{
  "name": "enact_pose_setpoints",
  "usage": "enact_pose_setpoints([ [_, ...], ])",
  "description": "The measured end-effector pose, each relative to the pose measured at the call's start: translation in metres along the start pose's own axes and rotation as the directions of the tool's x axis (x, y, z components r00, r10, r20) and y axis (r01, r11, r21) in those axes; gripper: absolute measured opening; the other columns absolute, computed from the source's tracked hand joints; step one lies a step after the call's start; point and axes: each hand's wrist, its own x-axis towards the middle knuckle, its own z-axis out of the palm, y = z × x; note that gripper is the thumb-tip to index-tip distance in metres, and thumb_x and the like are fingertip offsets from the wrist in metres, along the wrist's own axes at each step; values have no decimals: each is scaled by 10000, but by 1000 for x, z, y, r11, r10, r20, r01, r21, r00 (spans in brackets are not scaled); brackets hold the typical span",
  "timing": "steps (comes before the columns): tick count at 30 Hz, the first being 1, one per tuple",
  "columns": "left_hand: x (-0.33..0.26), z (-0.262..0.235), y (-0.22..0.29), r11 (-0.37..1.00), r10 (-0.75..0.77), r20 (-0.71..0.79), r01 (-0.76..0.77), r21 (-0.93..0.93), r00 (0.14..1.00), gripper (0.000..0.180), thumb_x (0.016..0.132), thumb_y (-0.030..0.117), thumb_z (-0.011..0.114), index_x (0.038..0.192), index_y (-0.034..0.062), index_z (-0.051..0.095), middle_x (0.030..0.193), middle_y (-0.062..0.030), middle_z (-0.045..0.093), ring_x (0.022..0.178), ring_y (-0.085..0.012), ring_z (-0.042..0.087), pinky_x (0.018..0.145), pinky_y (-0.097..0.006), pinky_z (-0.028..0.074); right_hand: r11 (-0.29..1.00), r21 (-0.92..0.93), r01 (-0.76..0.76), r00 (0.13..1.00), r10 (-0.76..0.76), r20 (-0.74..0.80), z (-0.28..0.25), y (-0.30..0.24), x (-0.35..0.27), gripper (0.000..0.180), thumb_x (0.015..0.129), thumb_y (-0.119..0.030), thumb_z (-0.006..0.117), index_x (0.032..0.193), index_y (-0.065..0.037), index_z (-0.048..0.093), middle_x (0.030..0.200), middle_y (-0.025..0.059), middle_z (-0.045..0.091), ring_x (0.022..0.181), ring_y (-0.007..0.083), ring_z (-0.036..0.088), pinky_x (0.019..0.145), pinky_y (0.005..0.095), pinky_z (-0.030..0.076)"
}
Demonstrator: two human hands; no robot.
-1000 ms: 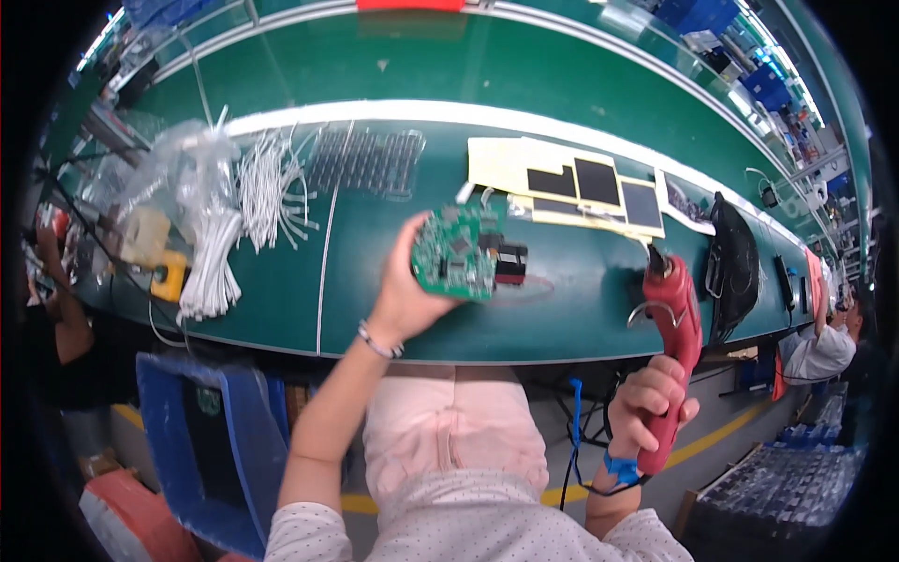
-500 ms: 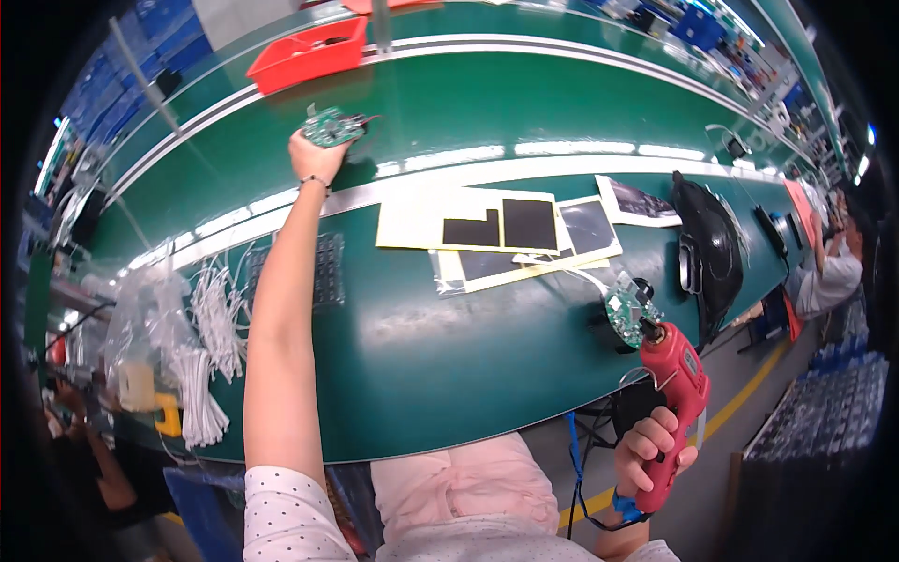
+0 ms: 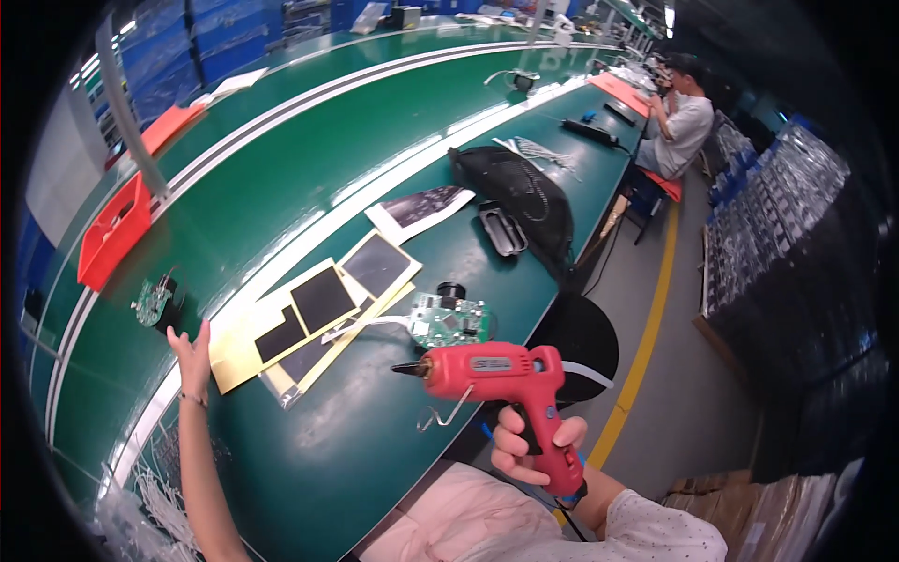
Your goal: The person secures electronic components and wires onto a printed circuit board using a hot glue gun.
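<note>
My right hand (image 3: 536,448) is wrapped round the handle of a red hot glue gun (image 3: 492,370). Its dark nozzle points left over the green table, and a bent wire stand hangs beneath the barrel. Just behind the gun lies a green circuit board (image 3: 448,320) with a black round part and white wires. At the left, my left hand (image 3: 192,354) is empty, its fingers spread. Beyond those fingertips, and apart from them, another green circuit board (image 3: 150,302) with dark parts rests on the green belt.
Yellow-edged sheets with black pads (image 3: 323,298) lie mid-table, and a black bag (image 3: 515,197) sits farther right. A red bin (image 3: 114,229) stands across the belt. White cables (image 3: 159,501) lie at lower left. A co-worker (image 3: 688,122) sits at the far end.
My left hand has let go of the circuit board, which now rests on the belt. The glue gun has turned its nozzle leftward, away from the other board. My view has swung right.
</note>
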Motion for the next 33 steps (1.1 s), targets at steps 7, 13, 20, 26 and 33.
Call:
enact_pose_setpoints([
  [7, -66, 8, 46, 996, -91, 295, 95, 2, 951, 831, 807, 379, 576, 1337, 11, 52, 1206, -207, 405, 1115, -240, 400, 952, -337, 296, 1000, -6, 3, 999, -3, 37, 10, 0, -24, 482, 619, -118, 549, 1053, 52, 423, 931, 209, 502, 1004, 375, 471, 440, 286, 506],
  [13, -112, 23, 84, 759, 603, -115, -523, 388, 789, 720, 728, 200, 657, 1276, -45, 258, 1277, -229, 325, 1177, -323, 340, 993, -361, 252, 995, -66, 71, 995, -75, -67, 12, -17, -51, 475, 598, -108, 550, 1041, 9, 429, 895, 170, 505, 979, 372, 486, 464, 322, 508],
  [20, -211, 166, 151, 749, 615, 355, -662, 16, 704, 1022, 526, 338, 794, 1266, -67, 217, 1248, -243, 332, 1192, -351, 314, 997, -380, 276, 985, -7, 170, 984, -170, -46, 17, -30, -53, 313, 629, -85, 568, 921, -76, 455, 793, 24, 513, 879, 203, 514, 420, 315, 517],
  [26, -227, 193, 155, 805, 591, 189, -587, -83, 784, 1137, 438, 332, 830, 1292, -35, 174, 1221, -227, 360, 1131, -338, 381, 970, -370, 304, 974, -51, 221, 975, -220, 25, 18, -36, -63, 310, 639, -60, 567, 934, -70, 472, 849, 37, 549, 920, 204, 528, 443, 325, 526],
  [33, -224, 182, 147, 746, 664, 169, -630, -214, 729, 1118, 448, 269, 812, 1306, 9, 144, 1161, -221, 415, 1070, -324, 447, 921, -361, 358, 980, -9, 198, 980, -198, -11, 15, -29, -60, 330, 639, -55, 571, 955, -59, 474, 866, 46, 555, 948, 224, 532, 447, 331, 528],
])
